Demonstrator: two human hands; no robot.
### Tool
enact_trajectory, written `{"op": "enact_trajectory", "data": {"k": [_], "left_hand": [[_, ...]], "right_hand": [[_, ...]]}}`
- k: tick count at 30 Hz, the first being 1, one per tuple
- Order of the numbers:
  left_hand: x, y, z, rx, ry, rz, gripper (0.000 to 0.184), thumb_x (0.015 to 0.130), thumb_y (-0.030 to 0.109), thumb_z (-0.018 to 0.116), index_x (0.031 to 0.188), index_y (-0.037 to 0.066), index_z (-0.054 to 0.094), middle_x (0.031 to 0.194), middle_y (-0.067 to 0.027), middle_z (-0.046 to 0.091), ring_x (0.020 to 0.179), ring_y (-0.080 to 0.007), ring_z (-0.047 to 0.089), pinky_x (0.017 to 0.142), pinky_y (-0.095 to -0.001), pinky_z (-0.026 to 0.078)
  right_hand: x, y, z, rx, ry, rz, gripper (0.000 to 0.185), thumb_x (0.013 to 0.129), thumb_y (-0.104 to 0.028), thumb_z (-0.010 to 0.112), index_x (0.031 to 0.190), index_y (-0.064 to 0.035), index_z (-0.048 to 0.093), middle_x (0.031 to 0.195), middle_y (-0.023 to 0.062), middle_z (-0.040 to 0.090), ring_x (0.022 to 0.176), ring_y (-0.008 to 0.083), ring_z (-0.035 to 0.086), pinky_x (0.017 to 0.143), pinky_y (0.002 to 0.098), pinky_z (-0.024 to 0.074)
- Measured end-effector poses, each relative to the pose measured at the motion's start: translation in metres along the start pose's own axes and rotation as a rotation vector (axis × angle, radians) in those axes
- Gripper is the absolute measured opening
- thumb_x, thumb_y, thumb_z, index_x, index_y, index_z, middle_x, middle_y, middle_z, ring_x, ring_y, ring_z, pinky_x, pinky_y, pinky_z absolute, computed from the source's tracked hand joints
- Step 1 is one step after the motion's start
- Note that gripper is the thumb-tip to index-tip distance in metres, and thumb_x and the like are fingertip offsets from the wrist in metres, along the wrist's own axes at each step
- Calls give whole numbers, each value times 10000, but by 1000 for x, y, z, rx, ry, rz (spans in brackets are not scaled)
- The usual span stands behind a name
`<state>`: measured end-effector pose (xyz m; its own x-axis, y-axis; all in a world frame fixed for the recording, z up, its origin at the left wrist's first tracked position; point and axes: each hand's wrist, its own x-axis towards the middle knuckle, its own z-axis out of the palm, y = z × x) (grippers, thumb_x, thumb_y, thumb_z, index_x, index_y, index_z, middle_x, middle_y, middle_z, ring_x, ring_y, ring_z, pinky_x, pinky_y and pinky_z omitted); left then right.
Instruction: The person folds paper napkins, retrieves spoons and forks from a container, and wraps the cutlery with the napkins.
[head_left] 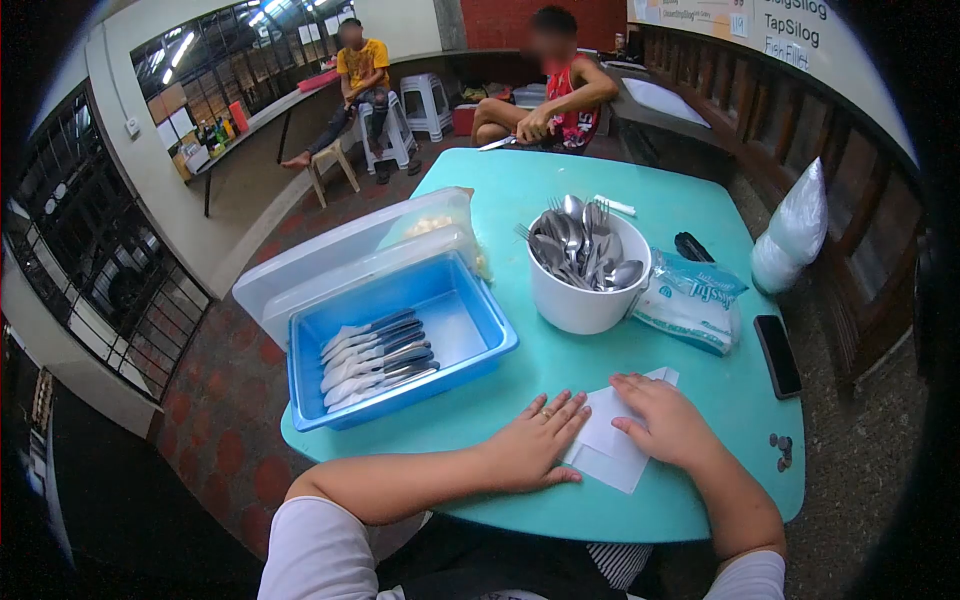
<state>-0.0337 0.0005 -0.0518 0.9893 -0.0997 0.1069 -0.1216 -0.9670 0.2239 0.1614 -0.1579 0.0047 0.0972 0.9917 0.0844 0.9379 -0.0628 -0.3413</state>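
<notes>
1. Two hands are at the white folded sheet (612,450), which lies on the near part of the turquoise table (480,180); the left hand (545,440) is flat, palm down, its fingers slightly apart and reaching the left side of the sheet, while the right hand (662,418) covers the upper right part with its thumb apart; I see no pinching, and how hard they press I cannot tell
2. If one hand pushes more than the other, the sheet could turn, and in my judgement a fold would then become crooked
3. The sheet looks thin, so dragging fingers could wrinkle or tear it
4. Cutlery (575,240) rises above the rim of the white tub (585,312); a knock while reaching past could make a spoon fall onto the sheet
5. The left forearm is near the blue tray (455,310); a careless elbow could jolt it, disturb the row of wrapped utensils (375,362), or make the tilted lid (330,255) slip
6. A wide sweep of the right arm could send the phone (777,356) or the coins (782,450) over the table's right edge
</notes>
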Motion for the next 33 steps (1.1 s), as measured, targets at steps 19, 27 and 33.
{"op": "enact_trajectory", "data": {"k": [19,27,33], "left_hand": [[0,-9,-14,19,-65,-110,864,911,593,452,1455,-43,235,1526,-242,231,1424,-403,209,1116,-615,182],[15,-5,-46,-79,-95,-85,747,941,490,466,1436,-48,306,1516,-257,250,1413,-427,224,1132,-593,174],[70,-7,-23,-613,232,-115,212,958,183,532,992,-25,555,1049,-166,621,987,-262,599,868,-396,469]], "right_hand": [[1,-3,20,-210,-75,159,639,897,-452,546,1373,-33,460,1455,156,423,1357,356,365,1097,599,234],[9,1,27,-170,-37,115,669,873,-429,585,1394,-38,431,1491,147,372,1381,348,329,1086,643,210],[13,6,27,-129,-92,140,678,836,-379,628,1388,-38,432,1487,143,375,1396,353,299,1091,651,202]]}}
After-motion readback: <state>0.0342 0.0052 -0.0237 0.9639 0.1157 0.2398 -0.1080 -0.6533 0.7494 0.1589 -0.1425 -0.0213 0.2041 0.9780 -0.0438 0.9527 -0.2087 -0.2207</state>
